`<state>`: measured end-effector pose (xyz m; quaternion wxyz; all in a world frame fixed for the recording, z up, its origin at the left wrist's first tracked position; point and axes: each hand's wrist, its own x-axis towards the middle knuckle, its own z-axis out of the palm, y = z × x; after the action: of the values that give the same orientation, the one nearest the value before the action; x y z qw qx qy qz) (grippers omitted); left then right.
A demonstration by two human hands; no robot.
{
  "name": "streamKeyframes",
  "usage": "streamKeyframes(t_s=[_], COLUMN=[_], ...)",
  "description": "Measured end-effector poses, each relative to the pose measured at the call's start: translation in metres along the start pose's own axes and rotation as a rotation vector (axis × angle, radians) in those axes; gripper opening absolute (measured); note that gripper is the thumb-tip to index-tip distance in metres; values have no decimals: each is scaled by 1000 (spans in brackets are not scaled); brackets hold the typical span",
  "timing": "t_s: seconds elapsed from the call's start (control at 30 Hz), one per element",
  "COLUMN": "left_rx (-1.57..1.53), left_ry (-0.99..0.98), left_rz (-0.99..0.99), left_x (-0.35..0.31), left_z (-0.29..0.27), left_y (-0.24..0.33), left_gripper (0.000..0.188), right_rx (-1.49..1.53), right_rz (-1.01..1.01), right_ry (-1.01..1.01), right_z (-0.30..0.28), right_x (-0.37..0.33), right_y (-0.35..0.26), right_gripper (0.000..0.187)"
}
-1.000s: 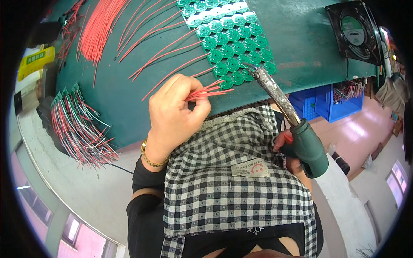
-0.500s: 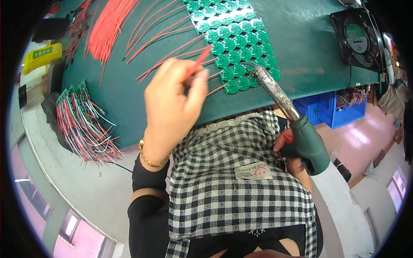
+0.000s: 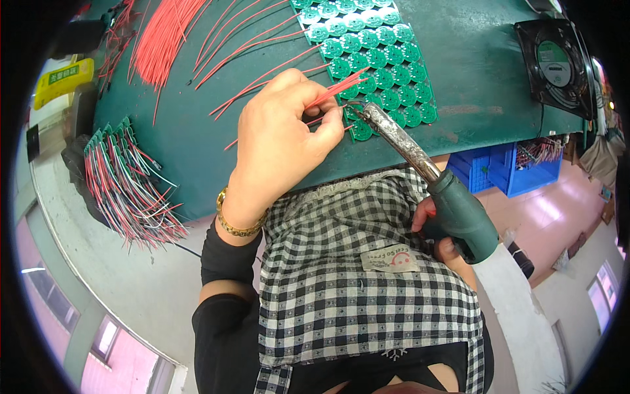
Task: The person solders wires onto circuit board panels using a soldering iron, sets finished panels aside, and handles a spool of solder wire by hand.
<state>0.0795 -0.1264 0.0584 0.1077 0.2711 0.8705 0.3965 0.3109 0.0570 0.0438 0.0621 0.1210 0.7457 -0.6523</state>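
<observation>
A panel of round green circuit boards (image 3: 384, 59) lies on the green bench top, with red wires running off its left edge. My left hand (image 3: 285, 128) is closed on a small bunch of red wires (image 3: 338, 88), thumb and forefinger pinched close to the panel's left edge. In my right hand (image 3: 436, 230) is a soldering iron (image 3: 462, 213) with a dark green handle and a worn metal barrel. Its bent tip reaches the panel's left edge beside my left fingertips; whether it touches a board cannot be made out.
A large bundle of red wires (image 3: 164, 46) lies at the back left. Wired boards (image 3: 128, 190) are heaped at the left edge of the bench (image 3: 472, 79). A black fan (image 3: 554, 65) stands at the right, above blue crates (image 3: 502, 167). A yellow package (image 3: 63, 82) sits far left.
My left hand has moved right, bringing the wires to the panel's edge. The iron's tip has shifted left toward those fingers. The panel sits slightly farther right in view.
</observation>
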Motion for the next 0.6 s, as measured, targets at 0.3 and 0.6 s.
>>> streamKeyframes(t_s=[0.3, 0.6], left_rx=[33, -25], left_ry=[-11, 23], left_rz=[6, 92], left_x=[2, 1], left_z=[-2, 2], left_y=[3, -4], left_gripper=[7, 4], right_rx=[-74, 229], right_rz=[-61, 92], right_ry=[19, 139], right_z=[-6, 9], right_x=[-4, -8], right_y=[6, -1], right_gripper=[45, 65])
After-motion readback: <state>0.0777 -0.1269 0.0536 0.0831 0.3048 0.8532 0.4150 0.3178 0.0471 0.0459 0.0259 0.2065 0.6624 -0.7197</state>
